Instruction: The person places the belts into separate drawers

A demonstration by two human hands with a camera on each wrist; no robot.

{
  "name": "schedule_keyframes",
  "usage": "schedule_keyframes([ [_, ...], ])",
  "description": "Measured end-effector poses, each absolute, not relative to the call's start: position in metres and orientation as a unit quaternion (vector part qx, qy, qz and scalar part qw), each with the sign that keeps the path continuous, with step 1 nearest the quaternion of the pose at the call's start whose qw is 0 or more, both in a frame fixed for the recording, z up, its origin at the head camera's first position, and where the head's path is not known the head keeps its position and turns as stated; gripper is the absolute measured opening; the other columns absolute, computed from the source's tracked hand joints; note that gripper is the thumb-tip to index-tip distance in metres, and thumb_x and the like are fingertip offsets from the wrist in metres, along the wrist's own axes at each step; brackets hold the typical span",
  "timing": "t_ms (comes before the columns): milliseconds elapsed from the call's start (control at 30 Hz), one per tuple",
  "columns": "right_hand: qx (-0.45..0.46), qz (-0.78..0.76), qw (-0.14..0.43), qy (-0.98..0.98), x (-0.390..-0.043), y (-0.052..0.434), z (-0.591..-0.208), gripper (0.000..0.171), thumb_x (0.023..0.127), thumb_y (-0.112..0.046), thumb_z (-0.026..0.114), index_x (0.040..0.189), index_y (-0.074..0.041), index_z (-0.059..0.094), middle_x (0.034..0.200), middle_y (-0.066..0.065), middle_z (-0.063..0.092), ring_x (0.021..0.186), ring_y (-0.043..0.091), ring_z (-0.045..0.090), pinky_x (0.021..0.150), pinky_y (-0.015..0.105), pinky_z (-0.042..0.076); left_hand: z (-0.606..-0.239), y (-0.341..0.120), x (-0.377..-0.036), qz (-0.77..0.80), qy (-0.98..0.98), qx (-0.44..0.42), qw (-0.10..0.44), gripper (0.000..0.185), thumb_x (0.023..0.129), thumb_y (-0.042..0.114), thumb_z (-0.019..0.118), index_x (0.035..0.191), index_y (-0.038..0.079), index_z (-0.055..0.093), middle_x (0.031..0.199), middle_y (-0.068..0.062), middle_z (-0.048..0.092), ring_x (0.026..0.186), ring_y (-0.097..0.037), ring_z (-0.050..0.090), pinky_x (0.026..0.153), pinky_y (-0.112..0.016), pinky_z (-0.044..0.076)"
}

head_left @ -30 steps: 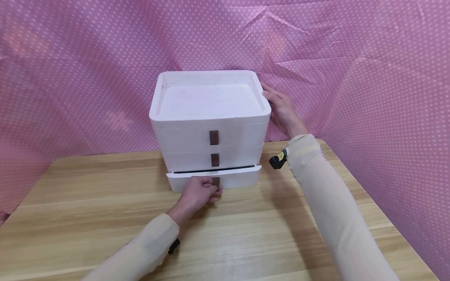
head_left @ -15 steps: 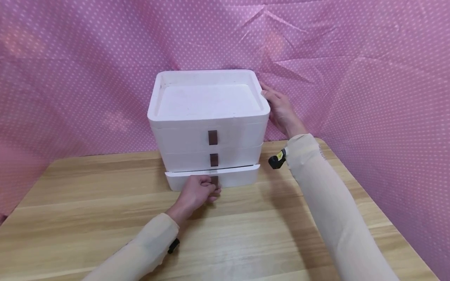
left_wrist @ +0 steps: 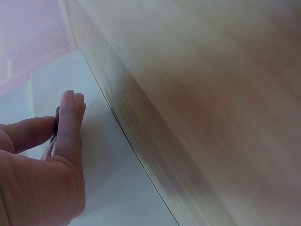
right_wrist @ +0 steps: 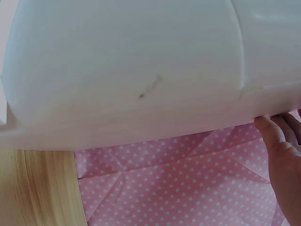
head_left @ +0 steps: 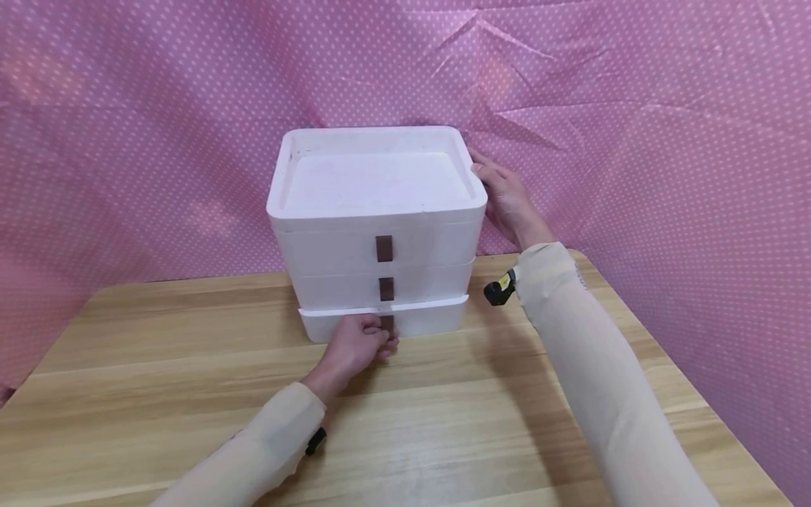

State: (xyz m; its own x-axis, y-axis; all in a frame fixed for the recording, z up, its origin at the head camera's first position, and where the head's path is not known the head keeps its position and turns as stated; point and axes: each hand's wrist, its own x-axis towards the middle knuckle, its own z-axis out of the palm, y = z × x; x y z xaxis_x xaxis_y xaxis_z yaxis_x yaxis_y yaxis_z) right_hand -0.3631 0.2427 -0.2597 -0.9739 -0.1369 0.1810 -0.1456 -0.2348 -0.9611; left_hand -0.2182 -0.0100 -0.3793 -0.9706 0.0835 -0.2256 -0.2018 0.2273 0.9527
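Drawer unit: a white three-drawer box (head_left: pixel 376 232) stands at the far middle of the wooden desk (head_left: pixel 158 366), at 12 o'clock from the person, its back close to the pink dotted cloth (head_left: pixel 665 141).
Bottom drawer: the lowest drawer (head_left: pixel 431 318) sits nearly flush with the two above it.
Handle: a brown tab (head_left: pixel 388 324) at the middle of that drawer front.
Left hand: the left hand (head_left: pixel 355 345) is at 6 o'clock of the box, its fingers (left_wrist: pixel 70 117) clamped together on the brown tab.
Right hand: the right hand (head_left: pixel 507 201) lies at 3 o'clock of the box, fingers (right_wrist: pixel 273 136) straight, flat against its upper side wall.
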Motion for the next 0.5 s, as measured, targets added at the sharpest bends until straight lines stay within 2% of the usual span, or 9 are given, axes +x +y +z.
schedule_keyframes([
  [267,0.115,0.773,0.000,-0.624,-0.3622,0.2436,-0.2604,0.052,0.096,-0.022,0.062,0.146,-0.014,0.049,0.148,0.002,0.047,0.131,0.022,0.047,0.104,0.032,0.047,-0.3792,-0.0083,-0.2170,0.627,0.769,-0.042,0.116,0.016,0.095,-0.009,0.052,0.110,-0.014,0.058,0.098,-0.024,0.070,0.090,-0.031,0.070,0.073,-0.033,0.062],
  [500,0.111,0.774,-0.002,-0.623,-0.3632,0.2446,-0.2605,0.053,0.095,-0.023,0.063,0.146,-0.015,0.048,0.149,0.002,0.046,0.133,0.020,0.045,0.106,0.031,0.044,-0.3802,-0.0060,-0.2182,0.627,0.772,-0.042,0.100,0.012,0.095,-0.009,0.052,0.105,-0.013,0.058,0.098,-0.023,0.070,0.090,-0.031,0.070,0.073,-0.034,0.062],
])
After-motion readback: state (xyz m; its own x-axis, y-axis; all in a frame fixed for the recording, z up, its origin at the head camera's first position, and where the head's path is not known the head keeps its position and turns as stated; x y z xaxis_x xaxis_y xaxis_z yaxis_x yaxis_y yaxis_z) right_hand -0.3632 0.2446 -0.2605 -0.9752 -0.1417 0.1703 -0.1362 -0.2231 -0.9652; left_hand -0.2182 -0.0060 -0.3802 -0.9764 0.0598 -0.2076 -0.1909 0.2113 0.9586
